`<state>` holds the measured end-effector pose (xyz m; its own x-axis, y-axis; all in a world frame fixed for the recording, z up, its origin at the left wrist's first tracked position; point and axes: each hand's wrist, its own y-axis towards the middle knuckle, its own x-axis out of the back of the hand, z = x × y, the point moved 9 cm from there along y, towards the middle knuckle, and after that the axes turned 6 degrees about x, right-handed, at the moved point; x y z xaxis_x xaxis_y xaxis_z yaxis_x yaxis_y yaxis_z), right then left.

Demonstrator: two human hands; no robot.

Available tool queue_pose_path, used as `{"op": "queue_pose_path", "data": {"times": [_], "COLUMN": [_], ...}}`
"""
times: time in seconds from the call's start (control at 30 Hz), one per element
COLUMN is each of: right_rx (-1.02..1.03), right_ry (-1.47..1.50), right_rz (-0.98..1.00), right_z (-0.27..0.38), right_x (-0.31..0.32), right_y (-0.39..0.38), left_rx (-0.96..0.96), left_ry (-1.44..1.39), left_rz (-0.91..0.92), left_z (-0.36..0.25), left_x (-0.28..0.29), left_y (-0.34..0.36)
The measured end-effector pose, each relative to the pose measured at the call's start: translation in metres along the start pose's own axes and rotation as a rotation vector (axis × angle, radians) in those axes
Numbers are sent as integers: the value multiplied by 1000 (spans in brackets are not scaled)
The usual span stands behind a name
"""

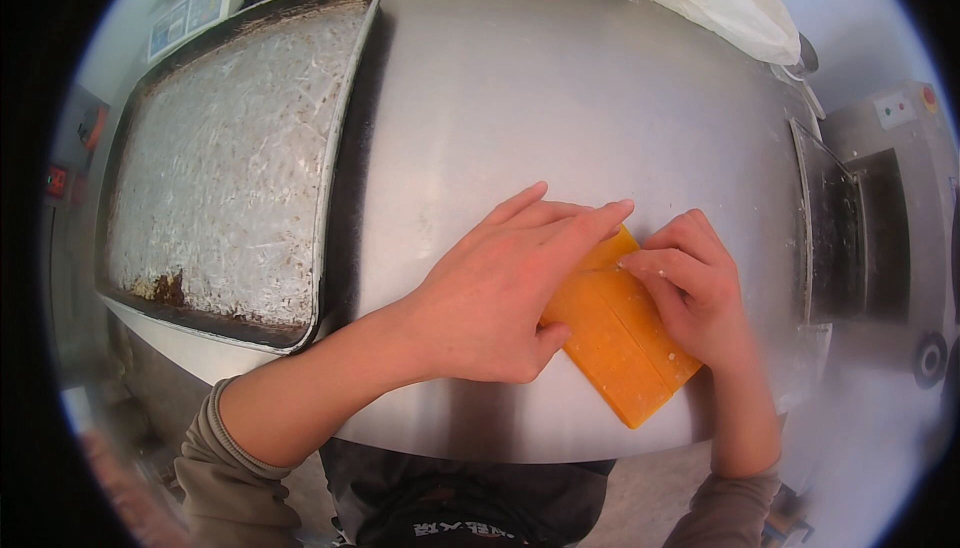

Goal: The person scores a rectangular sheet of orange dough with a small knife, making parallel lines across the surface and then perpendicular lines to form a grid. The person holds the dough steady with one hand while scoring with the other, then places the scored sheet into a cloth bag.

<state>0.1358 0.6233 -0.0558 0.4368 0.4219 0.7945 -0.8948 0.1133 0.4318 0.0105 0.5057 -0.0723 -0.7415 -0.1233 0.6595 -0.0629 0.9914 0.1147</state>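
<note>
Over tbl (590,98): 2 hands (500,293) (700,288) @ 1 orng slab (625,353)

On the table (560,98), at left, a tray (230,158); to the right of it, near the front edge, a slab (622,353) partly beneath left hand (505,288) and right hand (695,283). At the far edge, plastic sheeting (725,3); beyond the right edge, a machine (925,158).

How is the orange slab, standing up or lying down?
Lying down: the orange slab has its broad face upward, spread low against the shiny metal table.
</note>
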Motion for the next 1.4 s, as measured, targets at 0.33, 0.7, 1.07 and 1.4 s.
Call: {"op": "queue_pose_path", "data": {"times": [0.33, 0.7, 1.07, 1.4], "right_rx": [5, 13, 30, 42], "right_ry": [-3, -60, -52, -77], "right_rz": [38, -7, 34, 10], "right_z": [1, 5, 7, 9], "right_x": [3, 3, 5, 2], "right_y": [0, 2, 2, 2], "left_rx": [6, 1, -3, -3], "left_ry": [4, 11, 21, 24], "left_rz": [20, 19, 22, 21], "left_z": [1, 2, 1, 1], "left_x": [-2, -3, -3, -4], "left_y": [0, -1, -1, 0]}}
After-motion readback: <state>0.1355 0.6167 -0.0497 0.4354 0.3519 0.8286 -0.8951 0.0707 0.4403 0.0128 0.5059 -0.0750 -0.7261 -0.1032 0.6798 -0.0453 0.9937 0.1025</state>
